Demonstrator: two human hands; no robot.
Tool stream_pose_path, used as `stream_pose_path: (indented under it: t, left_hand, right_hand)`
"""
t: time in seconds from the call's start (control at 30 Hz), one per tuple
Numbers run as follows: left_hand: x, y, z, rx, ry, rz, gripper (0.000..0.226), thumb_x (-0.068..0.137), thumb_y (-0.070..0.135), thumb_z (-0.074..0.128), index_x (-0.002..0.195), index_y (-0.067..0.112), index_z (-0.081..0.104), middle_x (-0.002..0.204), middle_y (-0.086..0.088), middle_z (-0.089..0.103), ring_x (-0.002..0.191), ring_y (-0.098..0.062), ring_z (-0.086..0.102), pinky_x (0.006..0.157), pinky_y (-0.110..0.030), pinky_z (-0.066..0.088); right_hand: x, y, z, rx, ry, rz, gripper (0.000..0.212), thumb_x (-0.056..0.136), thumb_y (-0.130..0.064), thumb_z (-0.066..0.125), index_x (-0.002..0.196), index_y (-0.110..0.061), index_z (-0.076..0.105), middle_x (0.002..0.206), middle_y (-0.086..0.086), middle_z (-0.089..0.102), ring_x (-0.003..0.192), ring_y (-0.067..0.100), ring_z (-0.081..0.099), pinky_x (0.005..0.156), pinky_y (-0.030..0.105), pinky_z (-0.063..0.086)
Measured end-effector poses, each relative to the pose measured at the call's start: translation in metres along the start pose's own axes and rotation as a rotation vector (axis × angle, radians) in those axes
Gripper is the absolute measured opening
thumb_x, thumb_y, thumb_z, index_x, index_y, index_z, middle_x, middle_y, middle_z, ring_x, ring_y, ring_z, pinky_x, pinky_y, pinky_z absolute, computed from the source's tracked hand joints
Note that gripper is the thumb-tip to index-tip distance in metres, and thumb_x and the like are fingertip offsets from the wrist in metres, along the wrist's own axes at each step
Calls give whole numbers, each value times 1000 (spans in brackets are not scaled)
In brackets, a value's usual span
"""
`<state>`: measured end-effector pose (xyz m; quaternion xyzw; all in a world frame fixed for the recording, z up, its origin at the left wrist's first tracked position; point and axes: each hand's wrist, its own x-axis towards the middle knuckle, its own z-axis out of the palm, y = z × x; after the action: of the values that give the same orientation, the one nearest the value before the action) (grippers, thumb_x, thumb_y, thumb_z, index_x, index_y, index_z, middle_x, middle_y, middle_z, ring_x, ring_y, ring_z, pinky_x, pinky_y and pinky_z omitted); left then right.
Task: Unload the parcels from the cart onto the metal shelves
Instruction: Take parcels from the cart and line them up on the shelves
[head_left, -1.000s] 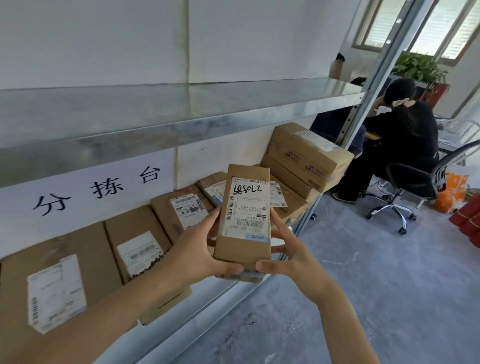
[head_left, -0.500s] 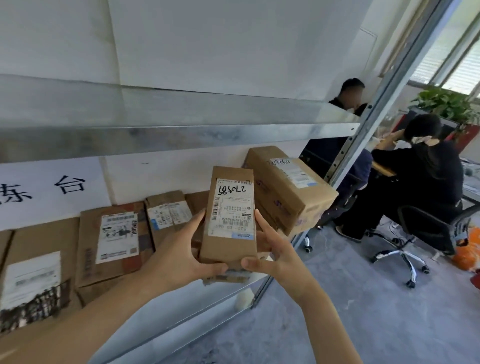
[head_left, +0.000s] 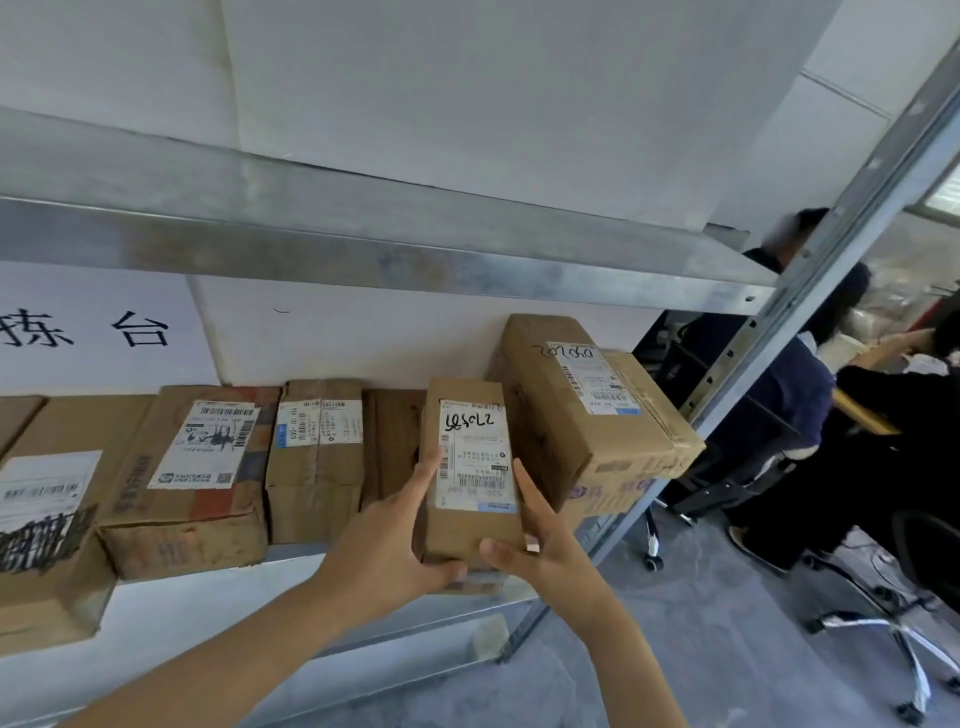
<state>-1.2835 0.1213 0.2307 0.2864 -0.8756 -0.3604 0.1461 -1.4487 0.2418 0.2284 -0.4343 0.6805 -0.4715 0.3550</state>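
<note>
I hold a small brown parcel (head_left: 470, 467) with a white label and handwritten digits over the front of the lower metal shelf (head_left: 291, 564). My left hand (head_left: 387, 540) grips its left side and bottom, thumb under the front edge. My right hand (head_left: 540, 545) grips its right side, thumb on the front. It sits in the gap between a narrow taped box (head_left: 314, 457) and a larger stacked box (head_left: 582, 410). Whether it touches the shelf is hidden by my hands.
More labelled cardboard boxes (head_left: 192, 478) line the lower shelf to the left. The upper metal shelf (head_left: 363, 228) is close overhead. A slanted steel upright (head_left: 810, 291) stands at the right. Beyond it, seated people (head_left: 810, 395) and an office chair (head_left: 893, 618) occupy the floor.
The view has swung left and closer to the shelf. Both hands have carried the small parcel forward and lower into the gap beside the large stacked box.
</note>
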Motion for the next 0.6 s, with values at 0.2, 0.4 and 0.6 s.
stream_pose_path:
  t: [0.2,0.4,0.6]
  left_hand:
    - [14,-4,7,43,50,37,97,71,66,62,143,50,0,144,15,43,114,-3,54,90,-20,48]
    - [34,2,7,237,73,2,97,74,70,57,147,43,-2,135,11,53,77,-3,55,60,-12,48]
    - [49,12,11,400,163,-3,92,80,68,52,150,36,0,141,12,45,101,-8,60,63,-19,46]
  right_hand:
    - [13,3,1,-23,61,-35,68,81,-40,65,136,-43,23,133,-21,47,125,-2,48,95,16,47]
    - [20,15,15,-351,178,-40,84,86,-52,53,141,-38,-9,145,-5,34,125,7,43,108,26,37]
    - [25,13,17,-539,303,-62,70,99,-16,48,153,-18,3,148,6,30,133,22,39,106,28,37]
